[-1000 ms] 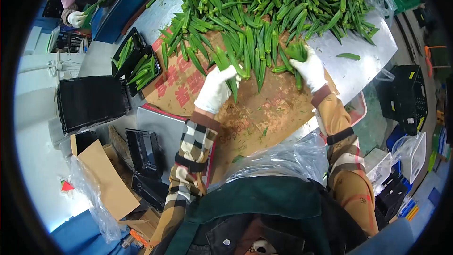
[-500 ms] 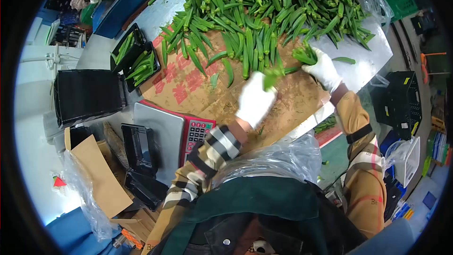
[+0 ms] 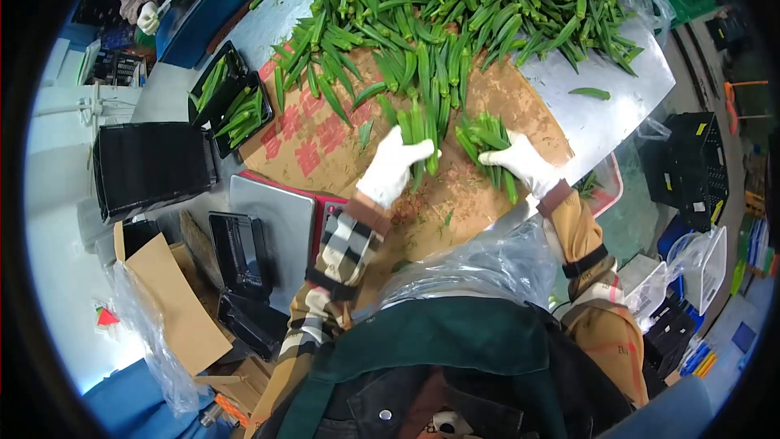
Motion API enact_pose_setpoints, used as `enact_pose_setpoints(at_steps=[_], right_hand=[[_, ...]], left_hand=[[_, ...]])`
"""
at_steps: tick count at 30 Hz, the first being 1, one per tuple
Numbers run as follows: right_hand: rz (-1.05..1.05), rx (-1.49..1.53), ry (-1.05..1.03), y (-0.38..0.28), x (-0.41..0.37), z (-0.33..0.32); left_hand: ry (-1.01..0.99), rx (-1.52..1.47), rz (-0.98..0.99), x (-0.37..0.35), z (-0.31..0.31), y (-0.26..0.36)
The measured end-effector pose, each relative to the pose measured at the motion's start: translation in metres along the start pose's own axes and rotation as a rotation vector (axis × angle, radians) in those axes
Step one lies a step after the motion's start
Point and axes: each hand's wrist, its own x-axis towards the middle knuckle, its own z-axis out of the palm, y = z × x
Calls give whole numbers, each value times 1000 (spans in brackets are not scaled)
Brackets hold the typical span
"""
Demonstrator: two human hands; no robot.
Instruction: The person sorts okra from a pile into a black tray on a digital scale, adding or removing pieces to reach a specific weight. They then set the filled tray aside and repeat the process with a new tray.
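Note:
Both my hands wear white gloves and are over a stained cardboard sheet (image 3: 325,134) on the table. My left hand (image 3: 388,167) is closed round several okra pods (image 3: 418,134), its thumb lying across them. To its right, my right hand (image 3: 524,164) grips another bunch of okra (image 3: 485,134), the pods pointing toward the far side and down. A small gap separates the two bunches. Just beyond them spreads a large heap of loose okra (image 3: 455,12), its near pods reaching onto the cardboard.
Two black trays with okra (image 3: 244,118) stand at the left, beside a stack of black trays (image 3: 154,169). A scale (image 3: 276,228) carries empty black trays (image 3: 237,252). One okra pod (image 3: 590,93) lies on the metal tabletop (image 3: 626,114). A co-worker's gloved hand (image 3: 148,18) shows at upper left.
My left hand has moved left and now grips several pods. My right hand has come left and nearer to me with its bunch. The co-worker's hand has shifted down and left.

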Motion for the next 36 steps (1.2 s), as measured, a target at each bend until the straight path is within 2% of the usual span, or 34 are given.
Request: enact_pose_setpoints(at_steps=[2,3,4,6,9,12,16,19,21,23,27,30,31,33,36], right_hand=[[135,241,-96,-2,-24,15],[105,332,-81,6,-30,29],[129,453,-153,11,-37,39],[188,486,-144,16,-48,56],[230,605,-184,18,-62,75],[215,623,-216,16,-71,88],[214,593,-274,12,-79,92],[174,575,-236,18,-79,97],[129,594,-186,17,-83,103],[83,637,-124,12,-89,110],[-70,151,-49,16,-91,112],[-229,117,7,24,-90,124],[-262,-76,65,27,-89,128],[-459,-312,185,37,-77,142],[-554,-680,185,29,-81,152]], left_hand=[[-78,-176,-61,-34,13,-9],[-110,-179,-33,-47,24,-12],[-100,-225,-137,-62,31,-12],[-68,-389,-147,-88,48,-9],[-154,-385,-98,-108,41,-12],[-150,-496,-57,-126,45,-5],[-92,-876,-123,-141,41,-5],[-164,-416,44,-151,35,-7],[-112,-316,61,-153,34,-14],[30,-421,-15,-148,38,-25],[36,-136,150,-152,54,-16],[59,-29,103,-154,55,-12],[68,-12,128,-155,58,-10],[89,21,177,-156,69,-8],[45,-173,238,-148,64,-33]])
